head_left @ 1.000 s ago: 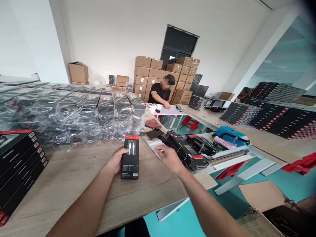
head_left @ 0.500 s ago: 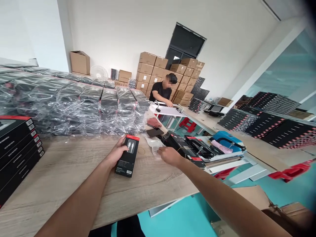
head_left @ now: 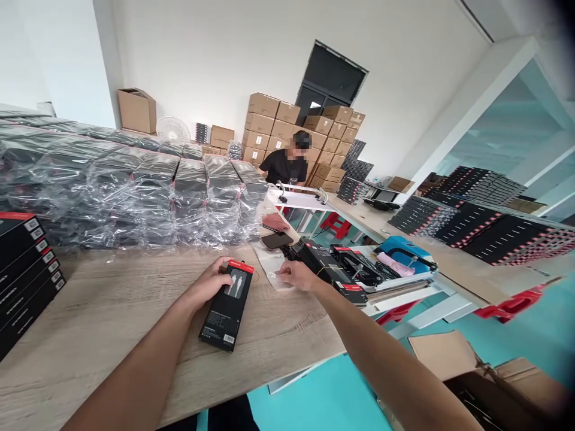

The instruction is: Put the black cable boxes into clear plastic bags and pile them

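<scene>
My left hand [head_left: 209, 287] is closed around the upper left side of a slim black cable box [head_left: 224, 317] with a red top band, a hang tab and a picture of two white plugs. The box is slightly tilted over the wooden table. To the right, my right hand [head_left: 300, 275] pinches at a thin translucent plastic sheet [head_left: 269, 266] lying on the table; its fingertips partly cover the sheet's near end. A thin rubber band lies between the box and the sheet. Just beyond my right hand is a row of black boxes [head_left: 326, 263].
Plastic-wrapped black boxes [head_left: 153, 191] wall off the table's far side. A box stack [head_left: 27, 281] stands at left. Beyond the sheet lies a dark phone [head_left: 276, 240]. An open carton [head_left: 444, 353] sits low at right. A co-worker [head_left: 285, 164] sits at another table.
The cable box in my left hand has come slightly nearer and lower. My right hand has shifted left over the sheet, its fingers showing more. The co-worker's arm has drawn back.
</scene>
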The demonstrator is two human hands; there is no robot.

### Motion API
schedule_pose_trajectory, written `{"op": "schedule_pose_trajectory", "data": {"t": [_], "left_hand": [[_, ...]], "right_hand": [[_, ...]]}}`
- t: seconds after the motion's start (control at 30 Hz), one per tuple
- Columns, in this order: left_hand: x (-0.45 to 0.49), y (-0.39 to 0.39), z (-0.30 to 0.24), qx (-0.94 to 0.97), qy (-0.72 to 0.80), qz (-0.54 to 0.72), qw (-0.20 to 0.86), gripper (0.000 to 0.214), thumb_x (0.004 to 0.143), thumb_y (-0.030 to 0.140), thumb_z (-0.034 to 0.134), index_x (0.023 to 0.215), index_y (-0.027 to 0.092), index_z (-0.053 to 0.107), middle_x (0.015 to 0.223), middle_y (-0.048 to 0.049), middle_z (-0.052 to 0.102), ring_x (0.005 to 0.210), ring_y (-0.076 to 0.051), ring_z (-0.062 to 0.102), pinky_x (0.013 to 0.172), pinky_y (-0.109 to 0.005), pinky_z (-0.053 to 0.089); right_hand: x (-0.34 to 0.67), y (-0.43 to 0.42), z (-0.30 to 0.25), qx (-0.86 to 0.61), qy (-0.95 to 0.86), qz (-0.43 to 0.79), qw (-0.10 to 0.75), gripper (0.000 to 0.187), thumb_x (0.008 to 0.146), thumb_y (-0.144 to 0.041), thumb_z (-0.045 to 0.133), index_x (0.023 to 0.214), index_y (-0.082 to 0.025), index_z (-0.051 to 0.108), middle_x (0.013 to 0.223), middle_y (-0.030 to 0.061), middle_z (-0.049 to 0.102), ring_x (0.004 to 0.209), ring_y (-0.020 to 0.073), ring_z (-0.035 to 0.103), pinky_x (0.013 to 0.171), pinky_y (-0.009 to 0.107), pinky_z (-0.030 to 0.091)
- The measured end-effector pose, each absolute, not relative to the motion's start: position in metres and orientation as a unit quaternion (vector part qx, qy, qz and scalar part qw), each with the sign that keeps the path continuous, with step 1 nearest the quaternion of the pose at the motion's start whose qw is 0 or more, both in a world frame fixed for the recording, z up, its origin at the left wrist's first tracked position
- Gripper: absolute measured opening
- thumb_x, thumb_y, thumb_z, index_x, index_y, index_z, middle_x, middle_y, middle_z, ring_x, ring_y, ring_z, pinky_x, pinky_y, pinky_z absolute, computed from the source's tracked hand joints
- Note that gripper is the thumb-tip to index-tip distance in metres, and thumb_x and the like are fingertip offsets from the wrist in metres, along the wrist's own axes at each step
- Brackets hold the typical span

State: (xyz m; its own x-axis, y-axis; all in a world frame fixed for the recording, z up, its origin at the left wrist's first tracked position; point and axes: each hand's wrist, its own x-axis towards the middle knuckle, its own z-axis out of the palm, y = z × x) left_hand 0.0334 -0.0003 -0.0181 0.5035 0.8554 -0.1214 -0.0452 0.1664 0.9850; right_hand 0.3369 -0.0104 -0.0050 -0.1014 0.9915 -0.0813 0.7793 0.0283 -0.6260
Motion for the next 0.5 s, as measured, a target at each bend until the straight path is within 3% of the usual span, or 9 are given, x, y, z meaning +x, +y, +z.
{"op": "schedule_pose_trajectory", "data": {"t": [0.17,0.27,0.37,0.43,0.5], "left_hand": [[0.036,0.002,-0.020,0.554,0.373,0.342,0.661,0.045,0.065,0.016,0.056,0.109,0.021,0.054,0.089,-0.0006,0.065,0.073,-0.015,0.060,0.062,-0.024,0.045],[0.038,0.003,-0.020,0.557,0.375,0.347,0.655,0.038,0.065,0.017,0.057,0.103,0.020,0.055,0.087,-0.0003,0.066,0.072,-0.015,0.059,0.061,-0.024,0.044],[0.037,0.002,-0.018,0.562,0.375,0.349,0.650,0.029,0.066,0.018,0.057,0.095,0.020,0.056,0.085,0.0006,0.065,0.072,-0.015,0.059,0.061,-0.024,0.044],[0.037,0.000,-0.017,0.565,0.380,0.346,0.645,0.025,0.066,0.018,0.057,0.091,0.020,0.057,0.081,0.0017,0.064,0.071,-0.014,0.058,0.061,-0.024,0.043],[0.036,0.000,-0.017,0.572,0.382,0.344,0.639,0.023,0.066,0.018,0.058,0.089,0.020,0.057,0.078,0.0023,0.063,0.070,-0.014,0.058,0.061,-0.024,0.042]], "right_hand": [[0.344,-0.011,0.001,-0.639,-0.672,0.306,0.215,0.056,0.083,-0.064,0.042,0.068,-0.013,0.062,0.062,0.0061,0.063,0.055,0.0136,0.057,0.054,0.026,0.045],[0.350,-0.006,0.007,-0.651,-0.661,0.305,0.215,0.045,0.079,-0.058,0.055,0.076,-0.014,0.063,0.064,0.0049,0.064,0.055,0.0132,0.057,0.054,0.025,0.046],[0.350,-0.003,0.005,-0.654,-0.668,0.306,0.182,0.033,0.063,-0.044,0.074,0.074,-0.014,0.065,0.063,0.0028,0.063,0.056,0.0136,0.057,0.051,0.023,0.043],[0.347,-0.003,0.000,-0.653,-0.676,0.303,0.154,0.028,0.057,-0.036,0.078,0.067,-0.013,0.065,0.060,0.0024,0.062,0.055,0.0140,0.055,0.050,0.023,0.040],[0.343,-0.005,-0.004,-0.654,-0.682,0.297,0.141,0.024,0.060,-0.034,0.075,0.063,-0.013,0.065,0.058,0.0021,0.060,0.054,0.0138,0.053,0.050,0.024,0.038]]}}
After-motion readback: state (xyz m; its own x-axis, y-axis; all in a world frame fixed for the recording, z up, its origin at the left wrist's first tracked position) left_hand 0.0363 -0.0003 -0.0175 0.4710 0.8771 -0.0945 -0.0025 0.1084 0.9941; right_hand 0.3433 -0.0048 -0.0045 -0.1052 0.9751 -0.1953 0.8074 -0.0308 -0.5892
